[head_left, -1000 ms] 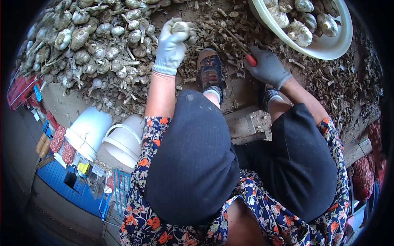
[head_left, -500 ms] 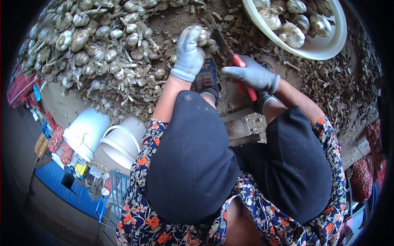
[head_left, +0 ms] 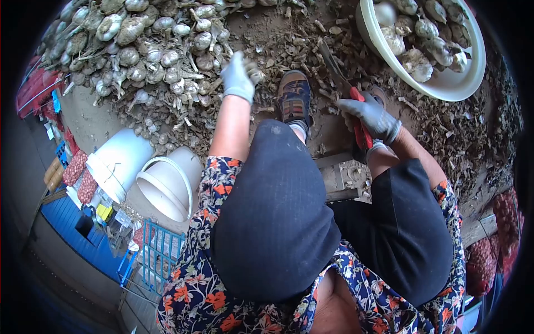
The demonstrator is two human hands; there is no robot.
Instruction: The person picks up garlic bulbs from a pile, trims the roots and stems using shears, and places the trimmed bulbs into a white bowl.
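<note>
My left hand (head_left: 238, 79), in a grey-white glove, is beside the right edge of a heap of garlic bulbs (head_left: 133, 64) with dried stems. Its fingers look apart, though motion blurs them; a brownish patch at the fingers looks like soiled glove, and no bulb shows clearly there. My right hand (head_left: 371, 117), gloved in grey, is closed around red-handled shears (head_left: 356, 96). Their long dark blade points up and left over the ground litter. Above the right hand stands a pale basin (head_left: 445, 96) with several garlic bulbs (head_left: 425, 28) in it.
Dry stems and skins (head_left: 445, 133) cover the ground around my shoe (head_left: 295, 94). At left lie two white buckets, one plain (head_left: 119, 161) and one with a handle (head_left: 172, 178). Red mesh sacks (head_left: 481, 264) stand at the right edge. A blue metal rack (head_left: 161, 250) is lower left.
My left hand has moved left and down toward the heap, and the bulbs it held no longer show in it. The right hand and shears have shifted right and down; the view has shifted too.
</note>
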